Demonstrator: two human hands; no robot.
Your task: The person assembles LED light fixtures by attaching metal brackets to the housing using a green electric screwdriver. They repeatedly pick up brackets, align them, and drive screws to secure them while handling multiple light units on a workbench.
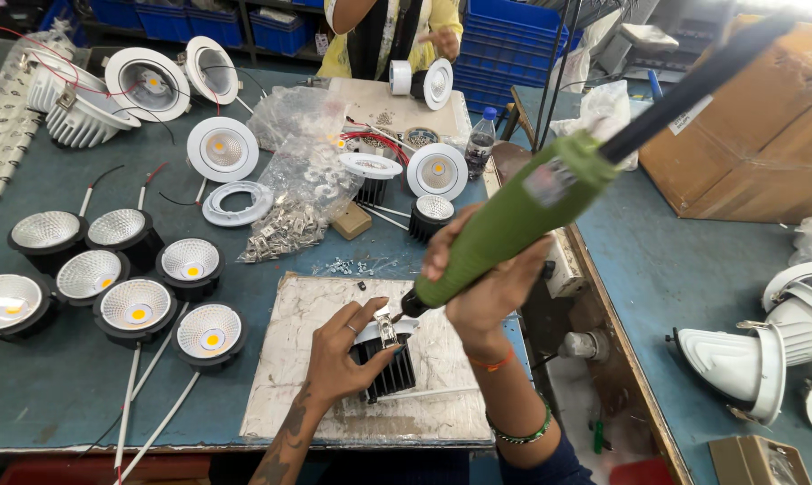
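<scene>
**Head view: driver tip on the clip, grip looks thin**

Lower centre, our left hand (339, 350) curls around the black finned lamp body (386, 364) on the board (285, 395). Our right hand (487, 287) wraps the green electric screwdriver (523, 211) tightly. We judge the tip may skid off the metal clip (387, 330) onto our fingers (375, 314).

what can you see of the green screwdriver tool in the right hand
The green screwdriver is a thick, matt, plastic-looking powered tool with a pale label patch near its top and a black cable or hose running up to the right. It tilts, dark tip down-left, onto a small metal clip on the black finned lamp body. The right hand grips its lower half; the left hand steadies the lamp on a worn board.
</scene>
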